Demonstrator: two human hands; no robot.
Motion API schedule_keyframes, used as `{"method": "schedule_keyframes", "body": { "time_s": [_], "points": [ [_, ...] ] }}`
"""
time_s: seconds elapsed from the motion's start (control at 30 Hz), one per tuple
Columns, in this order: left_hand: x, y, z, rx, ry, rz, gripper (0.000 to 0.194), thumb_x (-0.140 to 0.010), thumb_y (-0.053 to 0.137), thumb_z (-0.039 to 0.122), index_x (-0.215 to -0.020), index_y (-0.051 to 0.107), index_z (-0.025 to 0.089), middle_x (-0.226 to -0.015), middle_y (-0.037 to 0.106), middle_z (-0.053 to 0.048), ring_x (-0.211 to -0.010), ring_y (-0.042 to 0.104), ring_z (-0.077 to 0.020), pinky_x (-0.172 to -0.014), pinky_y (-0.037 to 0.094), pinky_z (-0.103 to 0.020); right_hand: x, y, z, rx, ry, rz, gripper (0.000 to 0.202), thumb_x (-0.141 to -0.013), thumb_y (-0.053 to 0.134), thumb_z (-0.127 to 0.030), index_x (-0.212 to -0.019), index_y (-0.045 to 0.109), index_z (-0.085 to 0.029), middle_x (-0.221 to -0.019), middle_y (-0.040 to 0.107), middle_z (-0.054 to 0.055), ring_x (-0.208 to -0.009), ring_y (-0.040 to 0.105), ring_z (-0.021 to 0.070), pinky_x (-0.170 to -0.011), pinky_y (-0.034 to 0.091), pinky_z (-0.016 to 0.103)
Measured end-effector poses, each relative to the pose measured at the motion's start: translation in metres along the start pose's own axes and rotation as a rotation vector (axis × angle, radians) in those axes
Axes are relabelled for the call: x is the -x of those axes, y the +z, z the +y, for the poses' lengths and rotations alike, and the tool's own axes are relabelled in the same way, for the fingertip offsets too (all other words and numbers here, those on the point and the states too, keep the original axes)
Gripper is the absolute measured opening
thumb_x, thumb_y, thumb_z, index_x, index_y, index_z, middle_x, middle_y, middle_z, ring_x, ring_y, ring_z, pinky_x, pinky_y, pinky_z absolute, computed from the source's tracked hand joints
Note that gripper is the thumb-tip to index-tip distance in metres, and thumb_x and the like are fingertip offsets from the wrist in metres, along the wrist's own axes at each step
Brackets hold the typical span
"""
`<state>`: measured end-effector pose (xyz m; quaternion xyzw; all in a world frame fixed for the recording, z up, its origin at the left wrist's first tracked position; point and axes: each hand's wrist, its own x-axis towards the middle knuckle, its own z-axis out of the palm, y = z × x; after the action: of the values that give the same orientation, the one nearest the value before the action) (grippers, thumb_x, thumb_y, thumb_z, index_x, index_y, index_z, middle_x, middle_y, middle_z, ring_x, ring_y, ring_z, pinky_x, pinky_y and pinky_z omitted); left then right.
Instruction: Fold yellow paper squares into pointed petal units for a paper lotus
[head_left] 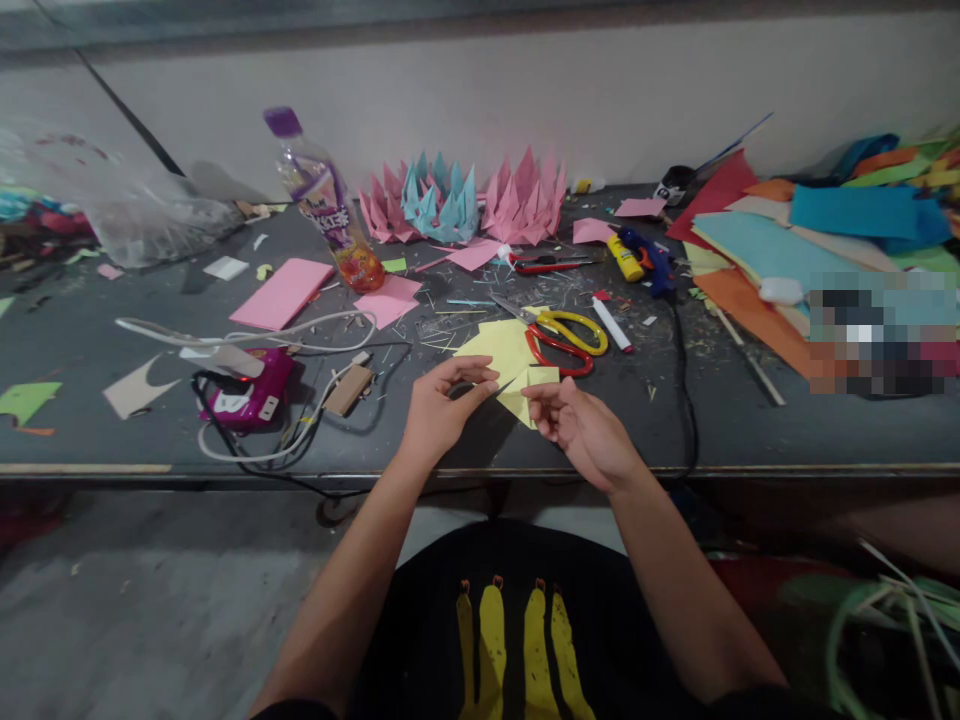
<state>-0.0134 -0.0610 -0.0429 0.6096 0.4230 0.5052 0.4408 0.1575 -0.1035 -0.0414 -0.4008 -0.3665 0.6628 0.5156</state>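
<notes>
Left hand: the left hand [442, 405] has its fingers curled, with the fingertips pinching the left edge of a small folded yellow paper [525, 392].
Right hand: the right hand [574, 425] is partly closed, its thumb and fingers gripping the same yellow paper at the lower right side.
Yellow paper: held between both hands just above the near edge of the dark surface [90, 330], in front of a loose yellow sheet [499, 345].
Scissors: one yellow-handled pair [574, 330] and one red-handled pair [559, 352] lie just beyond the hands, overlapping.
Bottle: a clear plastic bottle [326, 205] with a purple cap leans left of centre; its label carries print too blurred to read.
Paper crowns: pink and blue folded pieces [461, 200] stand by the wall.
Glue gun: a blue glue gun [649, 262] lies right of centre, beside a yellow tube [625, 257].
Coloured sheets: a stack [757, 240] sits at the far right.
</notes>
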Motion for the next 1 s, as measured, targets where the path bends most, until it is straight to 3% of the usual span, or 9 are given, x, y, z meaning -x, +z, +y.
{"method": "schedule_keyframes", "body": {
  "time_s": [0.3,0.6,1.0],
  "points": [
    [0.0022,0.0014,0.0019,-0.112,0.073,0.005,0.02,-0.072,0.069,0.026,-0.089,0.067,0.015,-0.078,0.07,-0.004,-0.072,0.065,-0.0148,-0.072,0.053,-0.028,0.0004,0.0007,0.0003,0.014,0.002,0.002,0.041,-0.076,0.056,-0.058,-0.084,0.07,-0.019,-0.069,0.056,0.003,-0.057,0.043,0.0126,-0.051,0.029,0.027],
    [0.0057,0.0034,0.006,-0.252,0.195,-0.063,0.01,-0.078,0.064,0.024,-0.085,0.068,0.017,-0.082,0.071,-0.003,-0.076,0.065,-0.0151,-0.072,0.051,-0.026,0.0,-0.0003,0.0002,-0.007,-0.001,-0.004,0.041,-0.074,0.058,-0.058,-0.083,0.07,-0.019,-0.068,0.055,0.003,-0.056,0.043,0.0125,-0.051,0.029,0.027],
    [0.0054,0.0034,0.007,-0.296,0.261,-0.101,0.009,-0.081,0.061,0.023,-0.083,0.069,0.019,-0.079,0.07,-0.003,-0.073,0.064,-0.0147,-0.068,0.05,-0.026,0.0002,-0.0011,0.0003,0.007,-0.012,-0.01,0.04,-0.077,0.055,-0.058,-0.083,0.07,-0.021,-0.068,0.056,0.003,-0.057,0.044,0.0128,-0.051,0.03,0.028]
  ]
}}
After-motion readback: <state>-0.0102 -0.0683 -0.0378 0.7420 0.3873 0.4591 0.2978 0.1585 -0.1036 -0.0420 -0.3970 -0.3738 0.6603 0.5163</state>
